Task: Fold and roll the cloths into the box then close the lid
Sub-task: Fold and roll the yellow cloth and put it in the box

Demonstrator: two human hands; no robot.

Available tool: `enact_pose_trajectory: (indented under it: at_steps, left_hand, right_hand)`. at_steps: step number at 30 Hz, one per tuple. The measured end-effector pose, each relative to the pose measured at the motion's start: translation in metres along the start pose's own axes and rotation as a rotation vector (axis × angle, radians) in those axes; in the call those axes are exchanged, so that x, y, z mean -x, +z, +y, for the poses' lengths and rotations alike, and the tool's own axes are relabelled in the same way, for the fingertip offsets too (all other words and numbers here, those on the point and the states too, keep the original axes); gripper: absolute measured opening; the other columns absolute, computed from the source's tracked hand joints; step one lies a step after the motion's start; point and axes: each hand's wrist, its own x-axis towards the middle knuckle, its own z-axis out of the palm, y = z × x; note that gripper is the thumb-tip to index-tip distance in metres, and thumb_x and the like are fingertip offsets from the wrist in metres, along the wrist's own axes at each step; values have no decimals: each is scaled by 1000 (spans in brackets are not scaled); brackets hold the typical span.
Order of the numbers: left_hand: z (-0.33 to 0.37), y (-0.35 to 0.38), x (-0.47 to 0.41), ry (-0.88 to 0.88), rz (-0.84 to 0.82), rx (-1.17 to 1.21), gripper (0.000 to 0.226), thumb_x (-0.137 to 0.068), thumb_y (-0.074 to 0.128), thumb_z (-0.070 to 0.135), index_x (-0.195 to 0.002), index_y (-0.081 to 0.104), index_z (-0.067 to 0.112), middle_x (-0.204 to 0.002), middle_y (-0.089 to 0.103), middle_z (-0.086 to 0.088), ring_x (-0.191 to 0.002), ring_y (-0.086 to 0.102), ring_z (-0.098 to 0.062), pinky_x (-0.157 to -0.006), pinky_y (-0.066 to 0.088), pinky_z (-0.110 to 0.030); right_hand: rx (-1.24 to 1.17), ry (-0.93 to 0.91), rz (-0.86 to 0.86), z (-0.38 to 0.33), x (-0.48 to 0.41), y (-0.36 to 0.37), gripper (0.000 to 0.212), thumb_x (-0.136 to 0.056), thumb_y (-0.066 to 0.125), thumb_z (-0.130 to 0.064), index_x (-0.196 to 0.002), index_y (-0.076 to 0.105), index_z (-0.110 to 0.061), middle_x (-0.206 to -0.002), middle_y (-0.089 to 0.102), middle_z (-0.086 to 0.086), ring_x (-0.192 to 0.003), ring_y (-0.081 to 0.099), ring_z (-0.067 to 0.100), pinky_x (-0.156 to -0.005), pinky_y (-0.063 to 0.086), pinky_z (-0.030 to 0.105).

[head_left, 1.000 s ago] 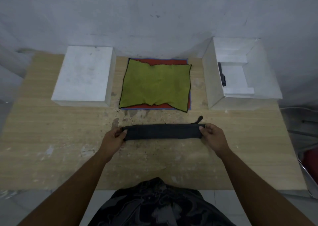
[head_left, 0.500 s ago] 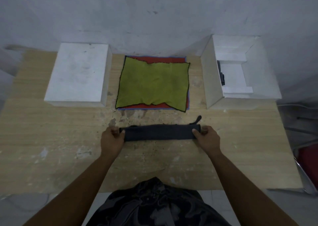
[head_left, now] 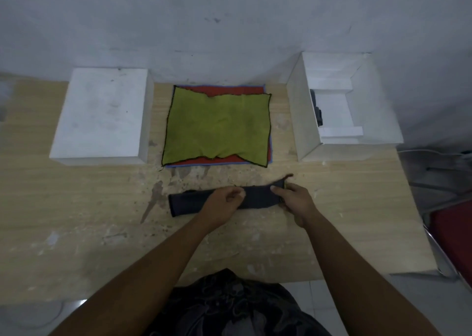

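Observation:
A dark grey cloth (head_left: 256, 197) folded into a long strip lies across the table in front of me. My right hand (head_left: 293, 200) pinches its right end, thumb on top. My left hand (head_left: 224, 202) sits over the strip's middle with fingers curled on the fabric. Its left end (head_left: 182, 204) lies free. Behind it a yellow-green cloth (head_left: 217, 128) lies flat on a red cloth (head_left: 224, 90) and a blue one beneath. The open white box (head_left: 306, 121) stands at the back right with a dark rolled cloth (head_left: 316, 108) against its left inner wall.
The white lid (head_left: 102, 113) lies at the back left of the wooden table (head_left: 76, 208). A wall rises right behind the table. A red seat (head_left: 454, 236) with a metal frame stands off the table's right edge.
My left hand has left the strip's left end and moved right to its middle. My right hand stays at the right end. The camera has shifted slightly.

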Motion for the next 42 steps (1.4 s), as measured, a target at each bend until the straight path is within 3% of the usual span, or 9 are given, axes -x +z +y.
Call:
enact_pose_trajectory:
  at_steps: [8,11,13,16,21,25,33,38,42]
  left_hand:
    - [28,38,-27,-311,-152,493,58,-97,39,49,-135,49,7,-135,56,-6,-123,55,-22,-104,44,-36]
    - [26,39,-29,-333,-110,575,48,-97,37,50,-114,63,13,-116,66,-6,-106,62,-21,-91,51,-34]
    - [26,37,-30,-352,-80,580,41,-97,38,51,-93,63,19,-100,67,-4,-94,64,-20,-88,54,-37]
    - [21,30,-32,-337,-21,446,46,-94,36,58,-99,61,19,-107,66,-6,-101,64,-24,-99,50,-46]
    - [18,15,-26,-152,289,292,36,-99,38,42,-93,59,13,-103,65,-11,-99,62,-26,-95,51,-46]
    - [20,15,-21,-215,89,382,43,-98,40,47,-92,65,13,-97,71,-10,-93,68,-24,-88,56,-39]
    - [6,21,-29,-348,44,361,51,-96,40,52,-102,65,8,-105,70,-7,-96,66,-20,-88,55,-35]
    - [7,15,-27,-304,-45,340,56,-95,36,57,-112,63,12,-108,69,-4,-100,66,-18,-90,54,-33]
    - [5,6,-27,-257,-128,390,50,-93,42,57,-117,62,18,-115,67,0,-105,65,-15,-97,52,-36]
  right_hand:
    - [369,-346,-8,4,15,18,22,-90,62,-32,-80,64,-13,-79,66,10,-76,62,26,-69,50,38]
    - [428,-391,-60,7,20,26,28,-96,51,-34,-105,68,-13,-102,69,9,-92,62,23,-79,49,32]
    - [483,-395,-71,9,20,29,33,-100,43,-29,-117,65,-11,-114,66,11,-99,59,22,-77,41,25]
    - [565,-416,-67,13,18,31,34,-101,41,-24,-126,59,-10,-125,63,10,-111,58,25,-81,39,22]
    - [425,-379,-53,18,18,29,27,-97,48,-17,-121,59,-10,-110,69,4,-105,63,21,-90,51,34]
    - [401,-346,139,26,16,25,23,-92,58,-16,-113,61,-9,-105,67,8,-99,62,22,-79,44,25]
    - [200,-102,-21,20,13,33,31,-84,70,-22,-111,65,-6,-100,67,6,-94,63,23,-81,50,31]
    - [109,-155,-100,14,20,40,11,-82,71,-16,-91,66,-18,-94,66,2,-85,61,18,-65,44,23]
    - [214,-221,-132,10,23,46,18,-86,64,-11,-103,65,-17,-113,64,0,-102,62,19,-75,47,27]
